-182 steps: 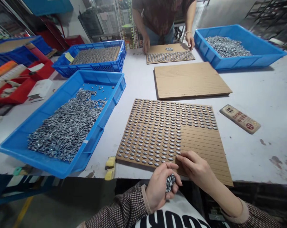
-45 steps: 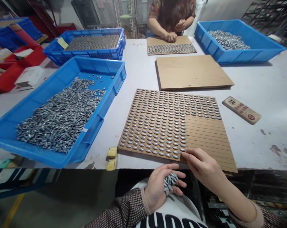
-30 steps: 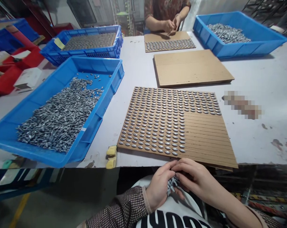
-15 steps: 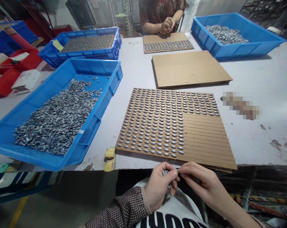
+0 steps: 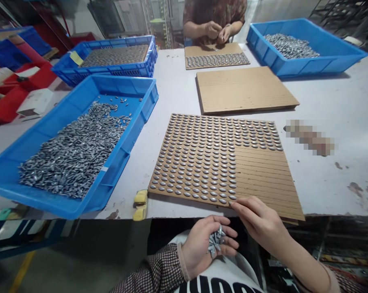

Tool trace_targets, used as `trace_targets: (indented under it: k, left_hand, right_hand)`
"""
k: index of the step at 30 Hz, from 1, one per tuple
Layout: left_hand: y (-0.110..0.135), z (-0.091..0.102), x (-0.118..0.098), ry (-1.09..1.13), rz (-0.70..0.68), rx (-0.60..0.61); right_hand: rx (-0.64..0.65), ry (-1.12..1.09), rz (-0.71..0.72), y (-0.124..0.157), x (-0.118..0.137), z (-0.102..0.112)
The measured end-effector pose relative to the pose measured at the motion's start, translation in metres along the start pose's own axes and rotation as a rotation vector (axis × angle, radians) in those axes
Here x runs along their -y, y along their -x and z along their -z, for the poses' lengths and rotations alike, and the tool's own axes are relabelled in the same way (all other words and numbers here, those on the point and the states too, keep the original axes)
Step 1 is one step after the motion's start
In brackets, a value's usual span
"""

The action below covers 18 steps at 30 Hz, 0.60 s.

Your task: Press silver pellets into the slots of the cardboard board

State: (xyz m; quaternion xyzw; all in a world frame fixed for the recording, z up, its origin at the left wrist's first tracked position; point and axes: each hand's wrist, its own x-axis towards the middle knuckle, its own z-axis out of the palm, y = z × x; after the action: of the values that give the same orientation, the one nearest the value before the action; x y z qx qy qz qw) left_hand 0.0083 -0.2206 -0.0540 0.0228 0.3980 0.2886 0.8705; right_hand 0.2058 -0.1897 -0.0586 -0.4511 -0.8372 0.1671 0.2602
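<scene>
A slotted cardboard board point(image 5: 263, 179) lies on the table in front of me, its far rows and left part filled with small silver oval metal pieces point(image 5: 199, 162). My left hand point(image 5: 202, 244) is cupped below the table edge, holding a handful of the same metal pieces point(image 5: 216, 240). My right hand point(image 5: 260, 221) reaches to the board's near edge with its fingertips pinched together at the end of the nearest filled row; whether a piece is in the pinch I cannot make out.
A blue tray point(image 5: 131, 126) of loose metal pieces stands at my left. Behind it is a blue crate point(image 5: 110, 71) with a filled board. An empty cardboard board point(image 5: 244, 89) lies further back. Another person's hands point(image 5: 217, 32) work over a board opposite, beside a second blue tray point(image 5: 308, 65).
My right hand has left my left hand and moved up to the board's near edge. My left hand has opened a little, showing the pieces in its palm.
</scene>
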Motion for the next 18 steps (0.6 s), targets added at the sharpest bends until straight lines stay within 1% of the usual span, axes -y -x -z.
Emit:
trace_targets:
  k: [4, 8, 12, 18]
  left_hand:
    - [-0.001, -0.0045, -0.0001, -0.043, -0.005, 0.018]
    - [-0.0014, -0.0048, 0.0015, -0.104, -0.037, 0.042]
    - [-0.0013, -0.0053, 0.0017, -0.135, -0.081, 0.001]
    - [0.0005, -0.0109, -0.002, -0.098, -0.07, -0.042]
  right_hand:
    - [-0.029, -0.008, 0.038, -0.0042, -0.0004, 0.0021]
    - [-0.01, 0.017, 0.022, -0.0051, -0.002, 0.0017]
    - [-0.01, 0.023, 0.026, -0.0052, -0.0026, 0.0007]
    - [-0.011, 0.015, 0.041, -0.006, -0.0039, 0.0007]
